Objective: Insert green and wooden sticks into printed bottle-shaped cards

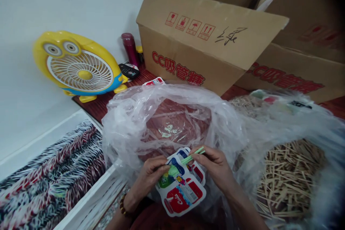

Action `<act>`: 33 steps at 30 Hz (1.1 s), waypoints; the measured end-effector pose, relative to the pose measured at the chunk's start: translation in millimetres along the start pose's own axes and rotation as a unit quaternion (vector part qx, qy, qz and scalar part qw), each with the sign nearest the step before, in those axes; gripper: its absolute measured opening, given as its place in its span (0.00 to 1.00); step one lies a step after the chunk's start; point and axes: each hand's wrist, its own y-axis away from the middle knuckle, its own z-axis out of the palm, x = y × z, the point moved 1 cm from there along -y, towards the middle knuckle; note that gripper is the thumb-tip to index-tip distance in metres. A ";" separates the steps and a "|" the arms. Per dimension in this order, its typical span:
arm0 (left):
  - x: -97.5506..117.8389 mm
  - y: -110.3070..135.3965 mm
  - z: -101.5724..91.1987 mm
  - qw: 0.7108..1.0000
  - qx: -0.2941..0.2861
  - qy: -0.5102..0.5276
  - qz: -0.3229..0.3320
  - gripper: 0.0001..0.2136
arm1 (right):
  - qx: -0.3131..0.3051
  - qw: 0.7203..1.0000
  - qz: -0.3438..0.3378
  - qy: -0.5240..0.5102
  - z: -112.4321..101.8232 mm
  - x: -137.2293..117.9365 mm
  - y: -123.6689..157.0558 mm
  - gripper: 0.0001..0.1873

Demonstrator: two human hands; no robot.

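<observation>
My left hand (154, 170), with a beaded bracelet at the wrist, is closed on a small fanned stack of flat printed packets (185, 197). The front packet is red, white and green and reads "Cola". Between the thumb and fingers of my right hand (215, 163) are thin light green straws (198, 151), which slant down to the top of the packets; how far in they reach is unclear. Just beyond both hands, a clear plastic bag (121, 115) gapes wide, with pale green straws at its bottom.
On the right lies another plastic bag with many tan sticks (291, 179). Cardboard boxes (194, 43) stand behind. At left are a yellow fan (83, 68), a dark red flask (130, 48), a black remote-like device (128, 71) and a white bin (88, 179) full of striped pieces.
</observation>
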 end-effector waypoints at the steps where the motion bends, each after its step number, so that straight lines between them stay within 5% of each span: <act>1: 1.2 -0.7 0.0 1.000 0.001 -0.002 0.001 0.15 | 0.004 1.000 -0.009 0.003 0.2 -0.9 -0.6 0.08; 10: 0.9 -8.1 9.0 0.990 0.044 0.123 -0.049 0.12 | 0.019 0.994 -0.074 0.073 6.9 1.9 -3.8 0.06; 24: 9.0 -15.0 14.5 0.979 0.042 0.189 -0.056 0.12 | -0.083 0.977 -0.100 0.167 -4.0 -25.0 -10.6 0.10; 33: 16.6 -16.7 25.2 0.982 0.029 0.183 -0.040 0.12 | 0.027 0.977 -0.143 0.155 -16.2 -28.8 8.3 0.11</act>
